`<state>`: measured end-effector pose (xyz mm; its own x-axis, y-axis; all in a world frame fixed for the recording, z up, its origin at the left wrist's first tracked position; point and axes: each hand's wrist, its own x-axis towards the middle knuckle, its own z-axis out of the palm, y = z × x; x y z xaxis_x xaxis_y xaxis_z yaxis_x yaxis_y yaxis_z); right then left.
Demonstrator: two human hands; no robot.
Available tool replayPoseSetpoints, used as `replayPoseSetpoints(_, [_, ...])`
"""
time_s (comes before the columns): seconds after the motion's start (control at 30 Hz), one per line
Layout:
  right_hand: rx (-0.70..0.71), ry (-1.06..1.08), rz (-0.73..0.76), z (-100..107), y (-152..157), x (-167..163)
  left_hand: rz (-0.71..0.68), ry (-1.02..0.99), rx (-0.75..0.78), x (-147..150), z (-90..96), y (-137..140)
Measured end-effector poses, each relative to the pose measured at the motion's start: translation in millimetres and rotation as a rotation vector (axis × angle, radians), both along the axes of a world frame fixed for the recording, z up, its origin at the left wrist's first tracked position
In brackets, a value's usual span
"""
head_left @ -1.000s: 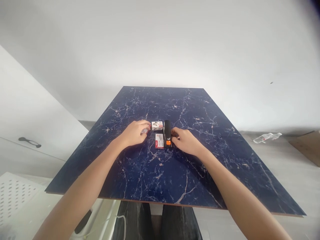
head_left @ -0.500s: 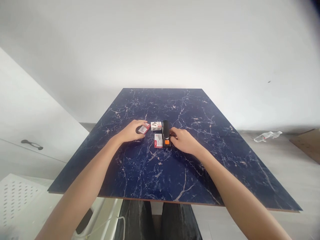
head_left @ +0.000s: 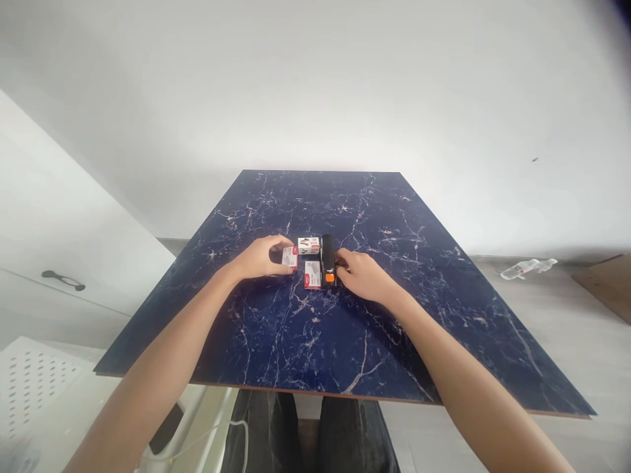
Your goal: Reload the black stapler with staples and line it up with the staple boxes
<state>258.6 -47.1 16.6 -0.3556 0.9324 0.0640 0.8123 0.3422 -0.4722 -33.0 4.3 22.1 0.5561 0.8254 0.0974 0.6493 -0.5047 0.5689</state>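
Note:
My left hand (head_left: 263,257) grips a small red-and-white box (head_left: 290,257) between thumb and fingers, low over the table. Just right of it lies a white box with black drawings (head_left: 308,246). A second red-and-white box (head_left: 312,274) lies nearer to me. Both of these boxes stand against the left side of a black stapler (head_left: 328,253) with an orange patch at its near end. My right hand (head_left: 359,272) has its fingers curled against the stapler's right side; the fingertips are partly hidden.
All this lies mid-table on a blue marbled tabletop (head_left: 315,341). A white wall (head_left: 315,85) rises behind it, and a white cabinet with a dark handle (head_left: 63,280) stands to the left. On the floor at the right are a clear plastic bottle (head_left: 522,268) and a brown board (head_left: 606,282).
The box in my left hand has moved slightly right and turned straighter, closer to the other boxes. My right hand stays at the stapler.

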Motion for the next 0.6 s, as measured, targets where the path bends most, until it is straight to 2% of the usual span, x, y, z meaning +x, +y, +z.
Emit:
replayPoseSetpoints(0.13, [0.028, -0.001, 0.019, -1, 0, 0, -0.06, -0.083, 0.041, 17, 5.8, -12])
replayPoseSetpoints(0.3, [0.03, -0.006, 0.02, -2, 0, 2, -0.145, 0.043, 0.046, 39, 4.0, -29])
replayPoseSetpoints(0.43, [0.022, -0.017, 0.017, -1, -1, 2, -0.157, 0.079, 0.086, 49, -1.3, -36])
replayPoseSetpoints(0.6, [0.021, -0.016, 0.017, -1, 0, 1, -0.131, 0.089, 0.075, 48, -6.3, -35])
